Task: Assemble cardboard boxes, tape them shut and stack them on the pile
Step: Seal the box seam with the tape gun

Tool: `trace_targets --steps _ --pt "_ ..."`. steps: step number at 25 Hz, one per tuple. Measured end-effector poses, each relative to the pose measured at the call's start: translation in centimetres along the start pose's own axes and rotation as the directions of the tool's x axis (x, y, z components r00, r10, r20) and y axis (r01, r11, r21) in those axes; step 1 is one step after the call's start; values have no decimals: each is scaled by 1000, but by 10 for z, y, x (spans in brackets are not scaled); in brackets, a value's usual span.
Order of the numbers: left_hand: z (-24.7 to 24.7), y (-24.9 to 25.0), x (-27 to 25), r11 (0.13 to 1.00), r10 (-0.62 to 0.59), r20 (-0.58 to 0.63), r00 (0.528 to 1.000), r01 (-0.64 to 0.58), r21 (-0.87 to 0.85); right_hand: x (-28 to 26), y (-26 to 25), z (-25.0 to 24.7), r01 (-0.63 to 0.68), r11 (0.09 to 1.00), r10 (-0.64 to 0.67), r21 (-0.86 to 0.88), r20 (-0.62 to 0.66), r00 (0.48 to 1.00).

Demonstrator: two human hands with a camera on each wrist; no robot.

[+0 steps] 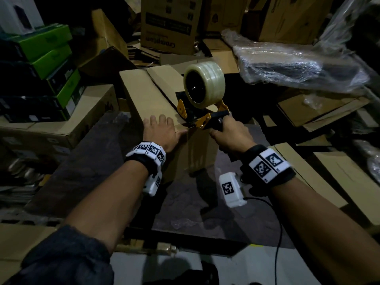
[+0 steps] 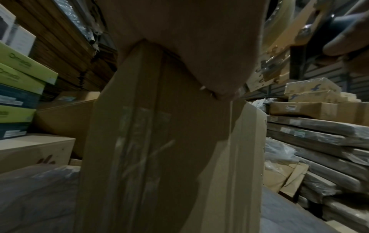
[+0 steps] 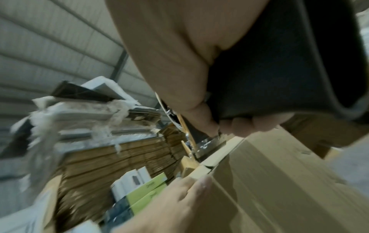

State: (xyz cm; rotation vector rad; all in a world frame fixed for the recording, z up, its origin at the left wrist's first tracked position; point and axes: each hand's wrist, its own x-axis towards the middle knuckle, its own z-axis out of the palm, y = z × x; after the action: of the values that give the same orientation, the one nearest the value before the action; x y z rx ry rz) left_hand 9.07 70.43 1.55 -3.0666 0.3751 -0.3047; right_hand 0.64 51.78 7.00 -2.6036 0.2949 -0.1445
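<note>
A plain cardboard box point(image 1: 144, 93) stands on a dark table point(image 1: 98, 161), its top flaps folded in with a seam along the middle. My left hand point(image 1: 162, 130) lies flat on the near end of the top, fingers straight, thumb along the edge. My right hand point(image 1: 226, 134) grips the black handle of a yellow tape dispenser point(image 1: 203, 118) that carries a big roll of clear tape point(image 1: 203, 85). The dispenser's front sits at the near end of the seam. In the left wrist view the box's side point(image 2: 159, 149) fills the frame under my palm point(image 2: 189, 47). The right wrist view shows the handle point(image 3: 269, 71) in my fist.
Green and dark cartons point(image 1: 45, 64) are stacked at the left on bigger cardboard boxes point(image 1: 51, 130). Printed boxes point(image 1: 170, 23) stand behind. A plastic-wrapped bundle point(image 1: 287, 62) lies at the right over flat cardboard sheets point(image 1: 329, 177). A cable point(image 1: 277, 233) hangs from my right wrist.
</note>
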Motion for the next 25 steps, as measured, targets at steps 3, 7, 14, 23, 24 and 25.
trace_targets --steps 3,7,14,23,24,25 --pt "2 0 3 1000 -12 -1 1000 12 3 -8 3 3 11 1000 -11 -12 9 1000" --pt "4 0 6 1000 -5 -10 1000 5 19 -18 12 9 11 999 -11 -33 8 1000" --pt "6 -2 13 999 1 -27 1000 0 48 -31 24 10 -20 999 19 33 15 1000" --pt "9 1 27 1000 -9 -69 998 8 -12 -52 62 2 -92 994 91 67 20 996" --pt "8 0 26 999 0 -73 997 -2 -35 -51 63 3 -88 994 86 69 20 996" --pt "7 0 26 998 7 -58 998 -11 -63 -51 63 4 -85 993 84 76 20 996"
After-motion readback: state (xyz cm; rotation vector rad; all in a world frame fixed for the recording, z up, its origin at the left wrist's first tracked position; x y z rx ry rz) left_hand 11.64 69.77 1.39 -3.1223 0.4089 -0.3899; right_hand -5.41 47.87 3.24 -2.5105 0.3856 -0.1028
